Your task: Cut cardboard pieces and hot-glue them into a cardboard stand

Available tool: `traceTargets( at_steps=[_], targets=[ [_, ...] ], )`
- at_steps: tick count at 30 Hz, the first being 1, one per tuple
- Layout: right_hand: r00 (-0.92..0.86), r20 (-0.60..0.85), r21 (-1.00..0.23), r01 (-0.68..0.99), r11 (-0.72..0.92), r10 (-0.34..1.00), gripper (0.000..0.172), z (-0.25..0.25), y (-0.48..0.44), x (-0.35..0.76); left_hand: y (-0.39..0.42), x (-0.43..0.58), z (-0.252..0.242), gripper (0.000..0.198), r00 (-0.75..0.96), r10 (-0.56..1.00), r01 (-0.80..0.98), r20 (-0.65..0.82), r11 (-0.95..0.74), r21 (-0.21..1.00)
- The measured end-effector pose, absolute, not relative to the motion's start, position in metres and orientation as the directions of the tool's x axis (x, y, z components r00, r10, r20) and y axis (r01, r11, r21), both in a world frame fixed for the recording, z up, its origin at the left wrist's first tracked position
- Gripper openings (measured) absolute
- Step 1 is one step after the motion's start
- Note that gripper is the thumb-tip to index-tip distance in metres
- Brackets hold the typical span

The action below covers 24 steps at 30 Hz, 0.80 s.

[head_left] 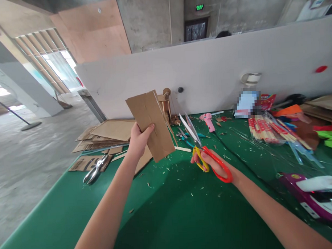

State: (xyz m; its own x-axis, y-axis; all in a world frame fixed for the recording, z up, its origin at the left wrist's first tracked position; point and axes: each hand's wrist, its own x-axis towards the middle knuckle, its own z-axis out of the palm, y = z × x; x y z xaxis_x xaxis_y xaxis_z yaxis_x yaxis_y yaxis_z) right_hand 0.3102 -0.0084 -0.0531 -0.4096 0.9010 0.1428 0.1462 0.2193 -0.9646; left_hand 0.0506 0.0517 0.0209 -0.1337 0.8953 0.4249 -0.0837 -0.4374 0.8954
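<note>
My left hand (141,138) grips a brown rectangular piece of cardboard (152,125), thumb across its front face, held tilted above the green table (185,218). A narrow strip shows along the cardboard's right edge; I cannot tell whether it is attached. In my right hand (212,161) is a pair of scissors (199,143) with one red and one yellow handle loop. Their blades point up and to the left, slightly parted, and stand apart from the cardboard. Behind the held piece is a small cardboard structure (166,102), partly hidden.
Stacked cardboard sheets (109,132) and metal pliers (96,169) lie at the left. A pink glue gun (207,122) with its black cord sits beyond the scissors. Wrapped wooden sticks (261,128) and a purple device (307,196) are at the right. A white partition (207,68) borders the back.
</note>
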Motion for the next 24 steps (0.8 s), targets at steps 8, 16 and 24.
traceTargets(
  at_steps=[8,16,24],
  targets=[
    [-0.397,0.041,-0.924,0.335,0.186,0.917,0.066,-0.053,-0.006,0.309,0.053,0.055,0.014,0.042,-0.097,0.895,-0.145,0.436,-0.446,0.883],
    [-0.417,0.069,-0.891,0.383,0.244,0.906,0.066,-0.041,-0.011,0.305,0.049,0.056,0.017,0.045,-0.020,0.923,-0.186,0.383,-0.380,0.906],
    [-0.334,0.178,-0.889,0.349,0.297,0.926,0.058,-0.048,-0.012,0.299,0.034,0.089,0.002,0.044,0.090,0.950,-0.288,0.298,-0.262,0.921]
  ],
)
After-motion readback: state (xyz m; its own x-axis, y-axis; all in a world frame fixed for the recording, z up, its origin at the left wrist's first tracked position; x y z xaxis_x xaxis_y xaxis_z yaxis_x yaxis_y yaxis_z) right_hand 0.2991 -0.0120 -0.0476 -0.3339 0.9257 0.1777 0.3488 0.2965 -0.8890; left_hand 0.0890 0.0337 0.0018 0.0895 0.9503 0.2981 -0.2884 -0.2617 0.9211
